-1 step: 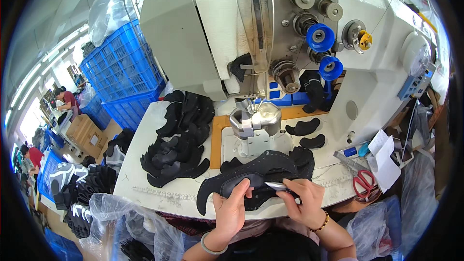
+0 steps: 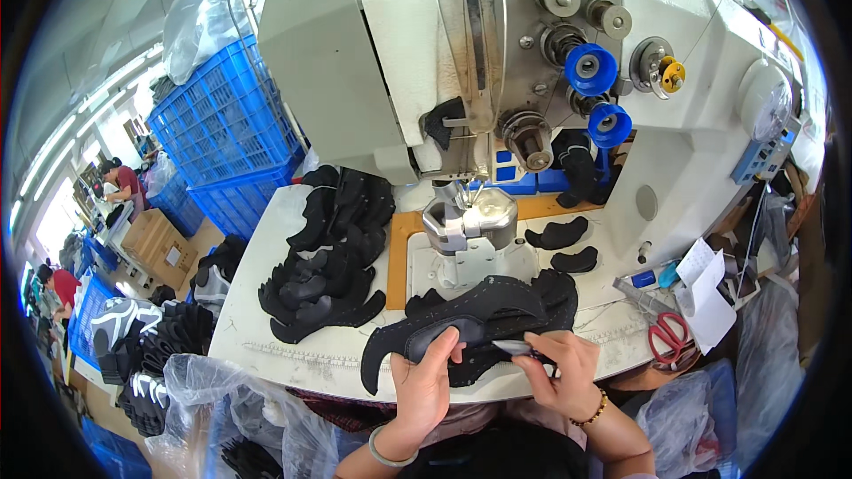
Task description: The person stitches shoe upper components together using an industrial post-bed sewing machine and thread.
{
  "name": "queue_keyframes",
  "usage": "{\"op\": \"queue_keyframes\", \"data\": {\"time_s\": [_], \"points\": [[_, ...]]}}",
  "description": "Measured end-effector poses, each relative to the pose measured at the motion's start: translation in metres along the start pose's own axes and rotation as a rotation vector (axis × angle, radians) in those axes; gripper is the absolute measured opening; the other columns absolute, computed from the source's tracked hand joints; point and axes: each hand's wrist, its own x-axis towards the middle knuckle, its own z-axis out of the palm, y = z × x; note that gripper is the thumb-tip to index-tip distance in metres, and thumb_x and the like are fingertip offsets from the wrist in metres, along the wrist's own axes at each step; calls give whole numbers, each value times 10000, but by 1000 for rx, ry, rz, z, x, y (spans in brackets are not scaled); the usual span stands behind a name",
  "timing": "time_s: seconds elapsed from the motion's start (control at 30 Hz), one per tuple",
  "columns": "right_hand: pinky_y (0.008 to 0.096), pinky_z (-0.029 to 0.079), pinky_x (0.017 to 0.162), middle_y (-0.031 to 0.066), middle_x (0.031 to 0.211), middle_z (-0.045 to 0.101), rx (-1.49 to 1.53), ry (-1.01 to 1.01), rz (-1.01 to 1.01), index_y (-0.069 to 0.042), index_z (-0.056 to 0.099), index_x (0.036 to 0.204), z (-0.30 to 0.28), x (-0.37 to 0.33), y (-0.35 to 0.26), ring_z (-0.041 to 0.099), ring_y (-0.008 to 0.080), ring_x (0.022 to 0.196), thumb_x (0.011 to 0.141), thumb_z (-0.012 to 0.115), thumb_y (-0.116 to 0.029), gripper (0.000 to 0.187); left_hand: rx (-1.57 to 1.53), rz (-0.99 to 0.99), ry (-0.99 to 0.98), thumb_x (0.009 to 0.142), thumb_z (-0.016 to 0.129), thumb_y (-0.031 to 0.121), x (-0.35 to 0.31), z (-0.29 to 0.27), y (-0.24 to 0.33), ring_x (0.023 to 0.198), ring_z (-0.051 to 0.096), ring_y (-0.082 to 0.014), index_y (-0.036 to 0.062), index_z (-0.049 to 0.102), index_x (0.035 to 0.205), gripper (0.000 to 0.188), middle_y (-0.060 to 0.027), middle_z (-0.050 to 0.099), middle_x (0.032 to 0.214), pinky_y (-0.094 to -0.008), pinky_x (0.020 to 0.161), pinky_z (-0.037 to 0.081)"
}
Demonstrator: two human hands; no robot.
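My left hand [image 2: 426, 386] pinches a curved black fabric piece [image 2: 383, 348] at the table's front edge, its thumb lying over a smooth dark grey patch [image 2: 453, 330]. In my right hand [image 2: 561, 372] are small thread snips [image 2: 512, 346]. Their pointed silver blades aim left, just over the right side of the black piece, and most of the handle is hidden in my fingers. Further black pieces [image 2: 557, 294] lie beneath and behind the held one. Directly beyond them stands the sewing machine's metal post [image 2: 470, 222].
A heap of black pieces [image 2: 328, 253] covers the table's left side. Two small black pads [image 2: 575, 259] lie right of the post. Red-handled scissors [image 2: 667, 337] and white papers [image 2: 706, 288] are at the right. Blue crates [image 2: 226, 115] stand at left; two people work farther off.
My right hand has shifted slightly to the right, drawing the snips' tip back from the grey patch. My left hand and the black piece stay in place.
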Motion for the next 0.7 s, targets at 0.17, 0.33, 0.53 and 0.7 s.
{"op": "queue_keyframes", "data": {"time_s": [0.17,0.33,0.53,0.7], "points": [[264,457,482,92,765,596,-57,-77,42,-2,570,1029,-2,-8,5,584,179,558,665,816,-132,458,9,10,-29,851,634,14,2,-3,-3,746,570,-125,0,638,933,83,-58,645,886,-274,654,419],[265,456,470,92,785,595,-88,-56,57,-6,565,1040,5,-4,1,585,177,558,677,812,-129,456,-11,-41,-19,851,638,18,-2,4,-5,750,578,-125,-4,643,930,82,-66,652,884,-268,652,425],[298,460,488,114,766,607,-62,-27,58,6,573,1010,7,1,3,590,207,567,712,771,-73,367,13,-10,-30,847,645,16,-3,3,-6,740,586,-125,-9,647,939,95,-67,657,886,-265,644,436],[275,441,479,81,765,602,-13,87,84,-17,585,1016,-4,-9,9,578,199,553,722,767,-106,357,23,-10,-29,847,646,17,-2,6,-6,732,582,-120,-8,653,922,80,-65,658,870,-263,644,441]]}}
